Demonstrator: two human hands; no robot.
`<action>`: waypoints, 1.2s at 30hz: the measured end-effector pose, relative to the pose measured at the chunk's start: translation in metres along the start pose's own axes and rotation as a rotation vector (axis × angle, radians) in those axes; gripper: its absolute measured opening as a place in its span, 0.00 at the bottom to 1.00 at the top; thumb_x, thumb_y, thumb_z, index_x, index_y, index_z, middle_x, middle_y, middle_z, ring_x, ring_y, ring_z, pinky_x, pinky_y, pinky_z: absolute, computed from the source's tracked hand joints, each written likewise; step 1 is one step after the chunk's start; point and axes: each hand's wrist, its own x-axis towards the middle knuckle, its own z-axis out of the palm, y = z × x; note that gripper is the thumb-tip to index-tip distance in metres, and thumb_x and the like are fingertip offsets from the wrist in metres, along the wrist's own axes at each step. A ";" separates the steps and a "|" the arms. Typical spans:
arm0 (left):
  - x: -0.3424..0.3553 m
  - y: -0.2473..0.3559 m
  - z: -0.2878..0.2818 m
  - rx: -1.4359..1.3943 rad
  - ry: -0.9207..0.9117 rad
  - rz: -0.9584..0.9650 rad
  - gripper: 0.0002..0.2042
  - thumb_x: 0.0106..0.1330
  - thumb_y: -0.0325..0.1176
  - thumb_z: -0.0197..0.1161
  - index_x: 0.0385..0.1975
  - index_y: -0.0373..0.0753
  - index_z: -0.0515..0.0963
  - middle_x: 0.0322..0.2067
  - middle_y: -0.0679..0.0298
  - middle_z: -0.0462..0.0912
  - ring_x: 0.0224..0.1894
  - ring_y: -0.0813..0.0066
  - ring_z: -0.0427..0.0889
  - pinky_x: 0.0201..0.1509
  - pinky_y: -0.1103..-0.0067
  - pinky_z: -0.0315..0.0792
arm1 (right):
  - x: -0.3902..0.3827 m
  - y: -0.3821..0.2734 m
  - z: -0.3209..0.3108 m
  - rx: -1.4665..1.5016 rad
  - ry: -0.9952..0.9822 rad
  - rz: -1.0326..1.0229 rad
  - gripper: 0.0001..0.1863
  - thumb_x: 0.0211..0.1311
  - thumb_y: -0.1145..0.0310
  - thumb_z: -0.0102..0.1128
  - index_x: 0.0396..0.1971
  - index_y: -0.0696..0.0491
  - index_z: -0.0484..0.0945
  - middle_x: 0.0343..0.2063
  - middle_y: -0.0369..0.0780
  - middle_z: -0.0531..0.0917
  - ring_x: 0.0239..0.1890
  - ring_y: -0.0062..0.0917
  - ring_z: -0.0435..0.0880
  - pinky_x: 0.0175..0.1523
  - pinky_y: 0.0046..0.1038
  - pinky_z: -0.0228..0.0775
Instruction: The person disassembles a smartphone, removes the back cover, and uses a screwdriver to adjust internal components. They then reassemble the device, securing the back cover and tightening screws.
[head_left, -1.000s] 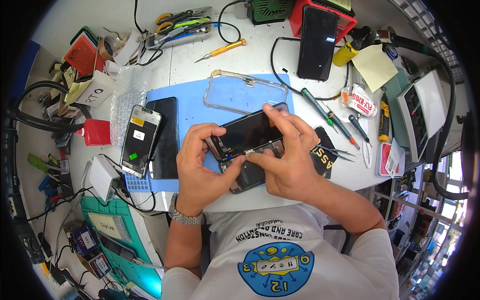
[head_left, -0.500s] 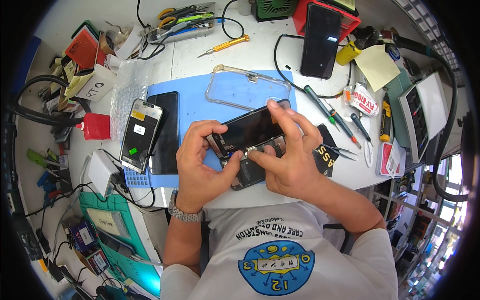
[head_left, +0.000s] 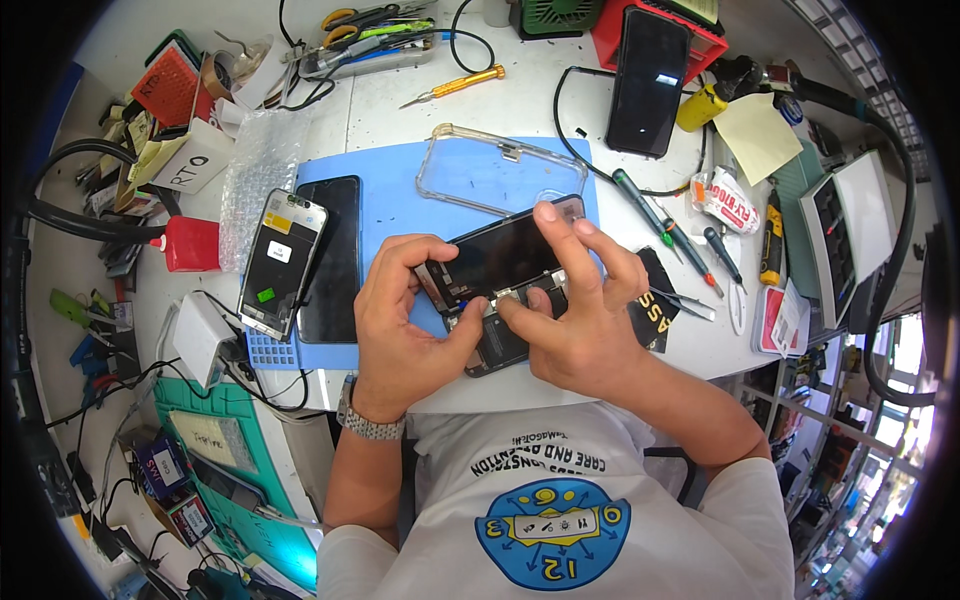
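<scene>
In the head view, you bend over an opened smartphone, caught between your two sets of fingers above the near side of the white desk. Your left hand grips its left end, fingers curled around the tilted black display panel and thumb low at the seam. Your right hand closes on the right end, one finger stretched along the panel's far corner, the thumb side pressed near the exposed parts. Whether the body also rests on something below your fingers cannot be told.

The step in hand looks like close thumb work where panel meets body; the next move would call for light, even pressure with the panel held steady, sparing any cable there.

Just beyond your fingers, a clear phone case lies on the blue mat; to their left, a loose screen assembly sits beside a black phone. Tweezers lie to their right.
</scene>
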 end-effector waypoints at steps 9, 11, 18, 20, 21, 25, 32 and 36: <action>0.000 0.002 0.004 -0.040 0.069 -0.025 0.27 0.54 0.15 0.78 0.56 0.33 0.79 0.52 0.56 0.81 0.47 0.75 0.85 0.48 0.79 0.82 | -0.006 0.000 0.000 -0.098 0.018 -0.081 0.18 0.51 0.78 0.71 0.37 0.36 0.89 0.78 0.41 0.74 0.79 0.44 0.61 0.72 0.49 0.50; 0.000 0.002 0.004 -0.039 0.071 -0.020 0.27 0.54 0.16 0.78 0.56 0.33 0.79 0.52 0.56 0.81 0.47 0.75 0.85 0.48 0.79 0.82 | -0.007 -0.002 0.002 -0.106 0.026 -0.086 0.18 0.51 0.79 0.70 0.37 0.36 0.89 0.78 0.40 0.74 0.79 0.44 0.61 0.73 0.50 0.49; 0.003 0.002 0.003 0.082 0.068 -0.015 0.28 0.51 0.20 0.83 0.54 0.35 0.80 0.50 0.58 0.82 0.42 0.74 0.84 0.43 0.79 0.81 | -0.009 -0.001 0.010 0.057 0.075 0.037 0.11 0.53 0.76 0.71 0.31 0.40 0.88 0.79 0.37 0.73 0.79 0.43 0.61 0.73 0.50 0.45; 0.003 0.002 0.005 0.072 0.085 -0.003 0.28 0.51 0.20 0.83 0.54 0.35 0.80 0.49 0.58 0.82 0.41 0.74 0.84 0.42 0.79 0.80 | -0.009 0.002 0.011 0.115 0.103 0.053 0.13 0.52 0.78 0.70 0.33 0.40 0.90 0.79 0.39 0.73 0.77 0.45 0.62 0.70 0.50 0.48; 0.003 0.002 0.006 0.067 0.094 0.003 0.28 0.51 0.20 0.83 0.54 0.35 0.80 0.49 0.58 0.82 0.41 0.73 0.84 0.41 0.79 0.80 | -0.007 0.002 0.009 0.127 0.094 0.051 0.14 0.53 0.78 0.70 0.35 0.40 0.92 0.78 0.41 0.73 0.76 0.46 0.63 0.69 0.49 0.50; 0.003 0.002 0.006 0.086 0.099 0.022 0.28 0.51 0.20 0.83 0.53 0.36 0.80 0.49 0.58 0.82 0.41 0.73 0.84 0.41 0.79 0.80 | -0.003 0.001 -0.004 0.115 0.001 0.026 0.20 0.54 0.85 0.67 0.38 0.43 0.95 0.77 0.53 0.69 0.76 0.50 0.59 0.77 0.42 0.53; 0.004 0.003 0.005 0.099 0.090 0.017 0.28 0.51 0.20 0.83 0.53 0.36 0.80 0.49 0.58 0.82 0.41 0.74 0.84 0.41 0.79 0.80 | -0.007 0.003 0.005 0.171 0.071 0.091 0.15 0.51 0.79 0.69 0.33 0.41 0.91 0.78 0.47 0.72 0.76 0.46 0.62 0.70 0.47 0.49; 0.002 -0.001 0.002 0.112 0.016 0.041 0.33 0.52 0.17 0.84 0.58 0.36 0.75 0.53 0.61 0.77 0.45 0.82 0.83 0.44 0.84 0.81 | 0.000 0.003 -0.007 0.184 -0.019 0.089 0.16 0.58 0.85 0.63 0.36 0.46 0.93 0.76 0.56 0.69 0.73 0.50 0.61 0.76 0.44 0.56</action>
